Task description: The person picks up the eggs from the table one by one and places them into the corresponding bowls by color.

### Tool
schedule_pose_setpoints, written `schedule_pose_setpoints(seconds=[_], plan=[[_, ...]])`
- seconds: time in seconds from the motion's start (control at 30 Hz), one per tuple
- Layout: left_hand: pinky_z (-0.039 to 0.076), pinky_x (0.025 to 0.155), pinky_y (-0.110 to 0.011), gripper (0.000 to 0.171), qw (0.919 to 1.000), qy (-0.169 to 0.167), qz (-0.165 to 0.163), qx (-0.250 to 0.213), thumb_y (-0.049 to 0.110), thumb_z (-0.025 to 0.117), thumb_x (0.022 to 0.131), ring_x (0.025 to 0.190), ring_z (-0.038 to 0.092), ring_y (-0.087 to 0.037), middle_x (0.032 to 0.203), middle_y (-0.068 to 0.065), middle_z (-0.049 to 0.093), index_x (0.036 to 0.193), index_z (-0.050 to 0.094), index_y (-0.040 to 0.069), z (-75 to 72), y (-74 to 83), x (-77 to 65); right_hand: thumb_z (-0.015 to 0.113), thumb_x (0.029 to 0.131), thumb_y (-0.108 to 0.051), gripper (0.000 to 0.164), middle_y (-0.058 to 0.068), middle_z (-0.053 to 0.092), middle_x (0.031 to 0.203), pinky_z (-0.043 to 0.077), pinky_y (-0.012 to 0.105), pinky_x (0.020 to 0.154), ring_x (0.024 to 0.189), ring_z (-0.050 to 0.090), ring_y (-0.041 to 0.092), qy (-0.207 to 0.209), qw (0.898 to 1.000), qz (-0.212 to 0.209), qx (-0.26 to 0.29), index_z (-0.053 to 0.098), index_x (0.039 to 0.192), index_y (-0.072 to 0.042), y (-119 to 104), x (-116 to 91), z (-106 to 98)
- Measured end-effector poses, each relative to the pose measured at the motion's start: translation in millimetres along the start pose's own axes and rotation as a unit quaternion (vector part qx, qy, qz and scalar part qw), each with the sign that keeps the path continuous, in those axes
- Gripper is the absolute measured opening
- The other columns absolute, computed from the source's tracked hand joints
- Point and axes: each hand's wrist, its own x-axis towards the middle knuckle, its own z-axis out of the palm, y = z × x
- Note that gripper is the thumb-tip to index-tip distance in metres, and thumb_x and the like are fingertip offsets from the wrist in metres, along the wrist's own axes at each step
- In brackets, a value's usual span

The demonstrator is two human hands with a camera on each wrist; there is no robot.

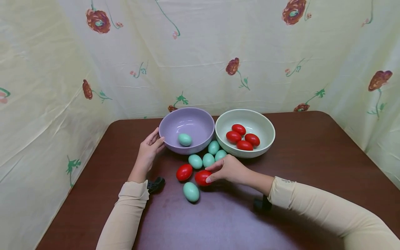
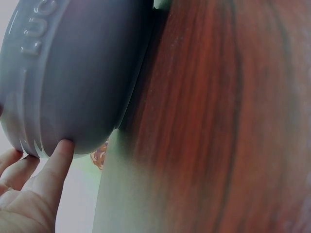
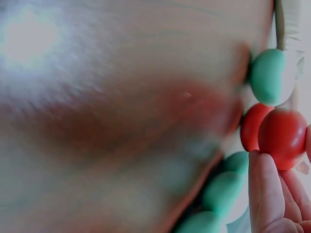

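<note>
My right hand [image 1: 229, 169] pinches a red egg [image 1: 203, 177] between thumb and fingers, low over the table. In the right wrist view that red egg [image 3: 283, 136] sits at the fingertips. Beside it lies another red egg [image 1: 184, 172], with a pale green egg [image 1: 191, 192] nearer me. Several more green eggs [image 1: 195, 161] cluster just beyond, against the bowls. My left hand [image 1: 148, 150] touches the outer left side of a purple bowl [image 1: 165, 133], its fingers fairly straight along the wall [image 2: 92, 82]. One green egg [image 1: 185, 139] lies inside that bowl.
A pale green-white bowl [image 1: 270, 139] holding several red eggs [image 1: 245, 145] stands right beside the purple one. Both rest near the back edge of the dark wooden table [image 1: 306, 149]. A flowered cloth [image 1: 200, 52] hangs behind.
</note>
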Motion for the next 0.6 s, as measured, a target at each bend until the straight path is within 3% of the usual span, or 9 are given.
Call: schedule_pose_setpoints(seconds=[0.23,0.43,0.6], plan=[[0.046,0.095,-0.03,0.059,0.9998,-0.002,0.006,-0.016,0.014,0.059,0.091,0.136,0.034,-0.016,0.151,-0.004,0.029,0.145,0.034,0.017,-2.6,-4.6,0.9,0.082,0.068,-0.033,0.032,-0.006,0.073,0.078,0.05,0.023,0.063,0.082,0.058,0.011,0.017,1.0,0.002,-0.009,0.076,0.096,-0.021,-17,2,-9],[0.047,0.093,-0.029,0.06,1.0,0.0,0.009,-0.001,0.016,0.06,0.091,0.135,0.035,-0.017,0.151,-0.004,0.029,0.144,0.034,0.018,-2.9,-5.5,2.2,0.081,0.069,-0.036,0.033,-0.006,0.072,0.075,0.048,0.024,0.062,0.073,0.06,0.012,0.025,1.0,-0.007,-0.017,0.074,0.099,-0.025,-32,10,-23],[0.048,0.092,-0.028,0.06,0.9999,-0.001,0.013,0.002,0.018,0.061,0.09,0.134,0.037,-0.018,0.151,-0.004,0.031,0.144,0.035,0.018,-2.6,-5.4,3.1,0.08,0.069,-0.041,0.035,-0.009,0.072,0.079,0.049,0.025,0.069,0.081,0.061,0.011,0.041,0.999,-0.007,-0.024,0.074,0.101,-0.028,-41,16,-32]])
